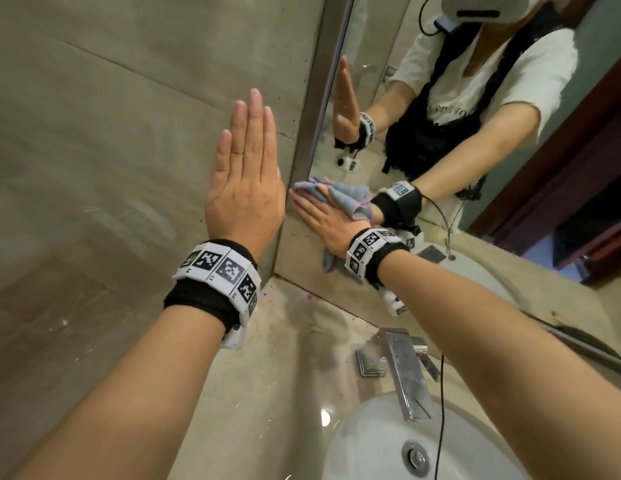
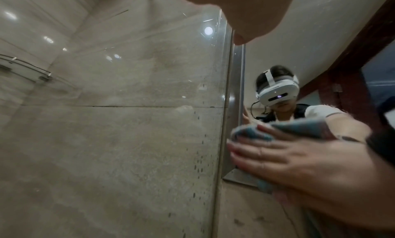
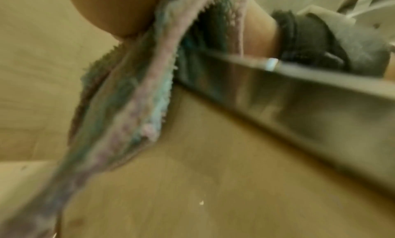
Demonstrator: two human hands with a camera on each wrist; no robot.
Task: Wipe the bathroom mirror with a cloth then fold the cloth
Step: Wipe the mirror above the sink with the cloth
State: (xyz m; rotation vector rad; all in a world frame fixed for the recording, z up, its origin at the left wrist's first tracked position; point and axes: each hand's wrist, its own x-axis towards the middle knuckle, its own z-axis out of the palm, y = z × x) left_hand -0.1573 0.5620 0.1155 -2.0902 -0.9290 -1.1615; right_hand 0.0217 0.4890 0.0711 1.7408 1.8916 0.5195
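Observation:
My right hand [image 1: 319, 220] lies flat with straight fingers on a blue and pink cloth [image 1: 311, 187], pressing it against the lower left corner of the mirror [image 1: 440, 98]. One end of the cloth hangs below the palm. My left hand [image 1: 246, 161] is flat on the tiled wall left of the mirror, fingers straight and together, holding nothing. The left wrist view shows the right hand [image 2: 299, 157] on the cloth [image 2: 252, 132] at the mirror's metal frame. The right wrist view is blurred, with the cloth [image 3: 132, 98] hanging below the palm [image 3: 115, 10].
A chrome faucet [image 1: 406, 372] and a white basin [image 1: 388, 445] sit below my right arm on a beige stone counter [image 1: 285, 341]. The tiled wall [image 1: 111, 116] closes the left side. A glass corner shelf [image 2: 25, 67] is mounted further along it.

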